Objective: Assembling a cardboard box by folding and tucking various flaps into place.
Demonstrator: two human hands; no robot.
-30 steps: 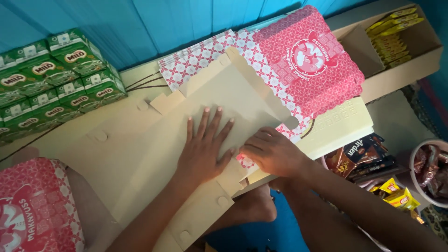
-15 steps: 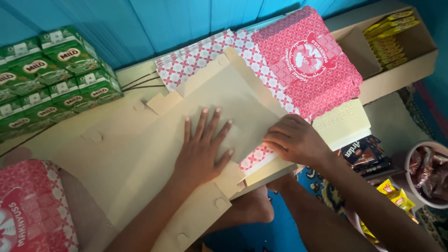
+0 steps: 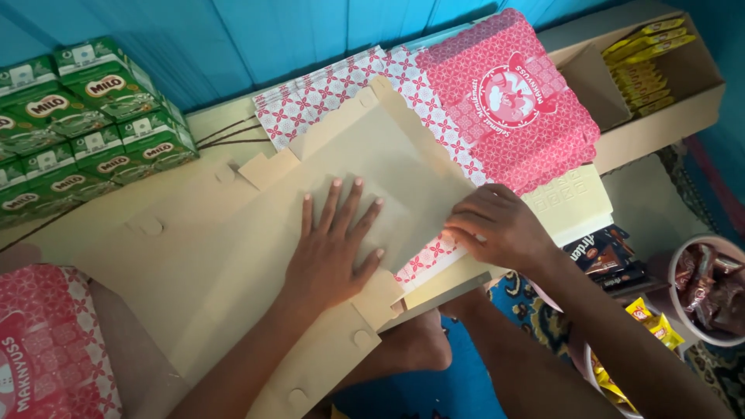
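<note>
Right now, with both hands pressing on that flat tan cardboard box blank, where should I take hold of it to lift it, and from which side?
Probably the near right edge of the flat tan cardboard box blank, beside the right hand. There the sheet overhangs its support, so fingers can slip beneath and pinch. Come from the person's side: the far edge lies flat on the pink patterned cardboard sheets, and the left hand pins the middle.

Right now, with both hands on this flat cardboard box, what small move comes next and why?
Probably slide the right hand along the side flap's fold to crease it. The left hand lies flat, pinning the plain panel, while the right fingers sit on the folded edge showing the red pattern.
</note>
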